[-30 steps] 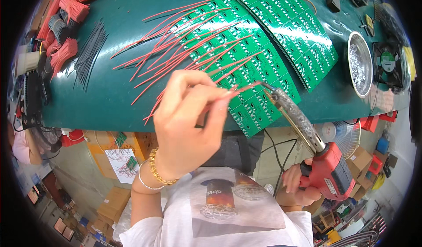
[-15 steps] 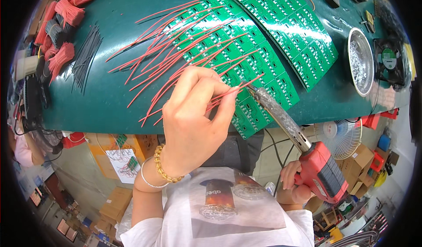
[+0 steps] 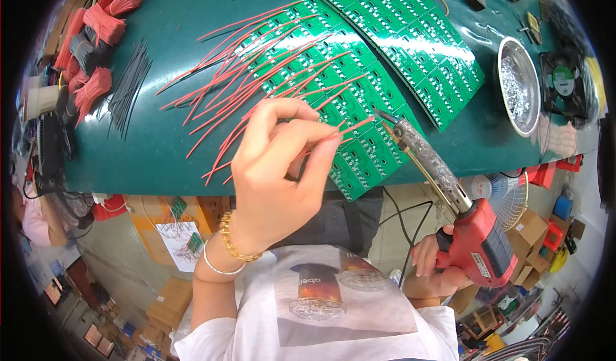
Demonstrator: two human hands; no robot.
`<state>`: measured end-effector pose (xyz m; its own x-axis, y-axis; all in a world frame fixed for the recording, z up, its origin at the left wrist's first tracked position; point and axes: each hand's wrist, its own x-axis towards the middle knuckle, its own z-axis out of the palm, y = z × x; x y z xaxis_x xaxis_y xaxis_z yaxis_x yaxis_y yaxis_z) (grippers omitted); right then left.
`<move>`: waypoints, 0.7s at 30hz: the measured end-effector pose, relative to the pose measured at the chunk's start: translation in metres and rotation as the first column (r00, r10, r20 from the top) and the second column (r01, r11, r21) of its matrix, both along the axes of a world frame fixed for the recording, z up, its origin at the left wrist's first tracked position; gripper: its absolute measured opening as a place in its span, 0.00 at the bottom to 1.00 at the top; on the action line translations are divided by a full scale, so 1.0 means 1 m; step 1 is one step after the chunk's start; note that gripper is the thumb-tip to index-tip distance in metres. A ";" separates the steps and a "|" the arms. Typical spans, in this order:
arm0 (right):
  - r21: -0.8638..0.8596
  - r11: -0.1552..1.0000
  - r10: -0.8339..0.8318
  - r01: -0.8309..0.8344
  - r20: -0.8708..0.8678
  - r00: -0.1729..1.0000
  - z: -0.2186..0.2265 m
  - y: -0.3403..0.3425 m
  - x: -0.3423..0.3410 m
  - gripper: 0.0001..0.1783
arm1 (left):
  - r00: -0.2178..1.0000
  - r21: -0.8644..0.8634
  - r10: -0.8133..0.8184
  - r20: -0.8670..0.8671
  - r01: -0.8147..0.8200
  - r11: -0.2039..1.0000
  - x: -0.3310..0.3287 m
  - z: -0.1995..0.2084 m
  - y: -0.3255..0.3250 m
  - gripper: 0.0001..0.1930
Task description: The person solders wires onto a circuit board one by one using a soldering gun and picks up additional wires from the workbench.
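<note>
My left hand (image 3: 282, 162) pinches a red wire (image 3: 357, 125) between thumb and fingers, over the near part of a green circuit board panel (image 3: 366, 162). My right hand (image 3: 439, 265) is wrapped round the red handle of a soldering gun (image 3: 478, 242). The gun's tip points up and left, close to the free end of the held wire; whether they touch I cannot tell. Several more red wires (image 3: 218, 104) run from the panel out over the green table to the left. My left palm and the wire's other end are partly hidden.
A second circuit board panel (image 3: 443, 72) lies right of the first. Further right stand a metal bowl (image 3: 518, 91) and a small black fan (image 3: 564, 82). Black wires (image 3: 130, 85) and red wire bundles (image 3: 96, 91) lie at the left. A green-topped table (image 3: 128, 162) carries these.
The soldering gun has shifted right and its tip has drawn a little away from my left fingers. A thin strand, probably solder, now shows beside its barrel. My left hand still pinches the red wire.
</note>
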<state>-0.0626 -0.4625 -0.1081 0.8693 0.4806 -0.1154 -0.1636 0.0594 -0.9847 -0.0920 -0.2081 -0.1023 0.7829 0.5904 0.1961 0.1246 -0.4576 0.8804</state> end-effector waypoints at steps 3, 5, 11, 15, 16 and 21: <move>0.029 0.999 -0.032 0.032 -0.006 0.999 -0.002 -0.003 0.002 0.47 | 0.997 -0.037 -0.079 -0.016 0.079 0.996 -0.004 0.002 0.004 0.04; 0.016 0.999 -0.044 0.044 0.010 0.999 -0.002 -0.002 0.002 0.47 | 0.997 0.043 -0.082 -0.009 0.082 0.996 -0.002 -0.003 0.005 0.04; 0.022 0.996 -0.083 0.084 -0.050 0.995 0.006 0.012 0.001 0.46 | 0.999 0.203 0.023 -0.038 -0.015 0.979 0.021 0.001 -0.008 0.06; 0.002 0.998 -0.062 0.062 -0.015 0.998 0.006 0.017 0.004 0.44 | 0.995 0.242 0.065 -0.076 -0.045 0.969 0.021 -0.002 -0.008 0.06; -0.001 0.998 -0.064 0.064 -0.014 0.998 0.005 0.013 0.005 0.44 | 0.995 0.238 0.064 -0.072 -0.045 0.970 0.021 -0.002 -0.008 0.07; 0.044 0.998 0.051 -0.053 0.054 0.997 -0.021 -0.016 0.007 0.30 | 0.996 0.272 0.082 -0.046 -0.067 0.960 0.024 -0.007 -0.010 0.07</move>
